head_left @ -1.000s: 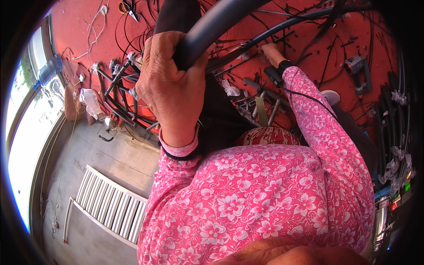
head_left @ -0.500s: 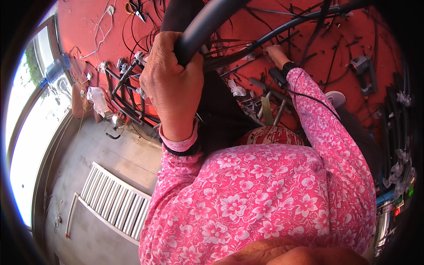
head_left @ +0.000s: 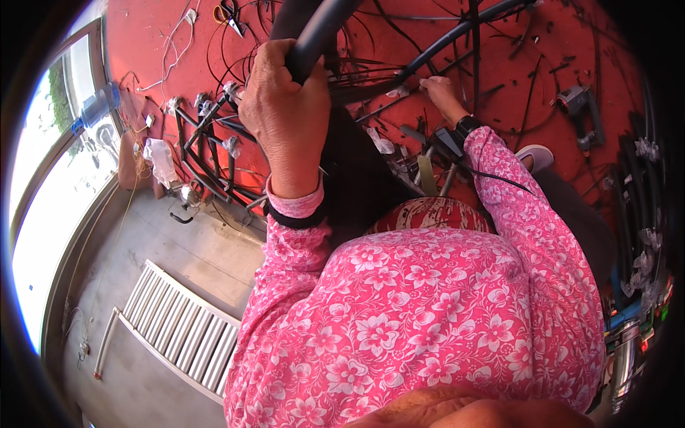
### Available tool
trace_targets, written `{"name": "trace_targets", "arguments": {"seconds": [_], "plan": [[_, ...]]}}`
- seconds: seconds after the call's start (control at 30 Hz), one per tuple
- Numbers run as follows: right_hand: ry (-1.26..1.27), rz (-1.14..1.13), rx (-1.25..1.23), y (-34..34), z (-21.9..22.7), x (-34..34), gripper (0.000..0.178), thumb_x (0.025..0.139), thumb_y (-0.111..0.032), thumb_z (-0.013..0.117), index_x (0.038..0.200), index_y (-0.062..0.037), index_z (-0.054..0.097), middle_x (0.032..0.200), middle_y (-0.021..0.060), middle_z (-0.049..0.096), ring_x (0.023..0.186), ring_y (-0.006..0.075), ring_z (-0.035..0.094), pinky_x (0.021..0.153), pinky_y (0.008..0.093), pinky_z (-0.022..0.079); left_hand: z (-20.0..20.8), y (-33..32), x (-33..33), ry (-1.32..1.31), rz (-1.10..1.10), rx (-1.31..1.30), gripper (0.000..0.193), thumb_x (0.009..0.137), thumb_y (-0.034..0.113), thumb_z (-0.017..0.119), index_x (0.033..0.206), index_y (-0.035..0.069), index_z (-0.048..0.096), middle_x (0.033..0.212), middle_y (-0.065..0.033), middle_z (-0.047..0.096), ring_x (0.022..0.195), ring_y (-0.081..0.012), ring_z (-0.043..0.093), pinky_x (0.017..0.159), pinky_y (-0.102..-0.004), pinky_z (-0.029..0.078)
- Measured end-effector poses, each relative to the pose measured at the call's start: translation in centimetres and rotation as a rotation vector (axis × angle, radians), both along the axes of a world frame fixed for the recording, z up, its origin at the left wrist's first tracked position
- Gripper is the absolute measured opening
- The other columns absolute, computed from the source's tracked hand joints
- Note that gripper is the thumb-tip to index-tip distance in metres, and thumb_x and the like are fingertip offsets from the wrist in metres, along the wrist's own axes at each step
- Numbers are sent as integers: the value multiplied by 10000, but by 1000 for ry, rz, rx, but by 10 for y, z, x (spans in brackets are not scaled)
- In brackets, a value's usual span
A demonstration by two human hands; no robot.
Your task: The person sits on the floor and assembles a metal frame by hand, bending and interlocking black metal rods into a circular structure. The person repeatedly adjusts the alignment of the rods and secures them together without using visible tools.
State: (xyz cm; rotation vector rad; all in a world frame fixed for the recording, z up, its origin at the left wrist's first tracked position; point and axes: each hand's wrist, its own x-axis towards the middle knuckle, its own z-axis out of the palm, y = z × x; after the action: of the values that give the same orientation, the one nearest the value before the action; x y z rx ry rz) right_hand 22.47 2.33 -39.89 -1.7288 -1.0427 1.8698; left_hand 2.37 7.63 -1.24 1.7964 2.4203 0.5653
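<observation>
My left hand (head_left: pixel 285 118) is wrapped round a thick black tube (head_left: pixel 322 36) that slants up past the top of the view. Over the red floor, my right hand (head_left: pixel 445 98) reaches out with its fingers drawn together near thin black strips. What lies between those fingertips is too small to make out. A bundle of flat black strips (head_left: pixel 364 89) runs between the two hands. Beyond it, a long dark tube (head_left: pixel 446 44) crosses diagonally toward the upper right.
Black tubular frames (head_left: pixel 207 153) with plastic-wrapped ends lie left of my legs. Scissors (head_left: pixel 230 18) rest at the top. A grey power tool (head_left: pixel 576 107) lies right, above a stack of black tubes (head_left: pixel 631 207). A white slatted rack (head_left: pixel 178 324) stands lower left.
The thick tube in my left hand has shifted up and left. My right hand is slightly lower and farther left, still close to the strips.
</observation>
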Motion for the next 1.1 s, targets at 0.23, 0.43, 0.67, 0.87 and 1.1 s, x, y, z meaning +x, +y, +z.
{"name": "trace_targets", "arguments": {"seconds": [0.23,0.43,0.67,0.87,1.1], "plan": [[-56,116,-17,25,1,-1,287,867,-280,640,764,-25,721,713,82,694,685,174,648,630,344,471,-19,-9,-10,-197,-5,3,459,710,113,799,1110,65,580,982,-105,655,844,-283,677,768,-379,538],[-58,224,18,35,52,19,304,889,-322,616,817,-50,732,739,82,705,712,170,666,671,313,492,-31,-40,-8,-503,-41,66,572,661,37,842,1165,44,570,1014,-76,657,920,-189,658,821,-317,536],[-169,509,288,22,141,25,343,898,-368,606,836,-56,733,795,77,720,728,192,668,712,323,499,-39,-61,-7,-605,-91,162,435,678,55,791,1064,36,590,987,-109,643,856,-250,669,764,-345,543],[16,499,157,2,219,47,303,894,-306,648,809,-25,722,696,43,660,660,123,607,631,288,470,-83,-94,3,-598,-67,88,424,676,62,759,1051,9,571,963,-157,645,888,-336,662,794,-393,531],[57,461,42,-20,310,51,252,956,-270,649,840,-47,670,644,-58,545,486,3,401,427,190,282,-108,-113,25,-406,-217,185,300,743,56,675,1025,17,580,1006,-192,602,890,-416,630,763,-487,520]]}}
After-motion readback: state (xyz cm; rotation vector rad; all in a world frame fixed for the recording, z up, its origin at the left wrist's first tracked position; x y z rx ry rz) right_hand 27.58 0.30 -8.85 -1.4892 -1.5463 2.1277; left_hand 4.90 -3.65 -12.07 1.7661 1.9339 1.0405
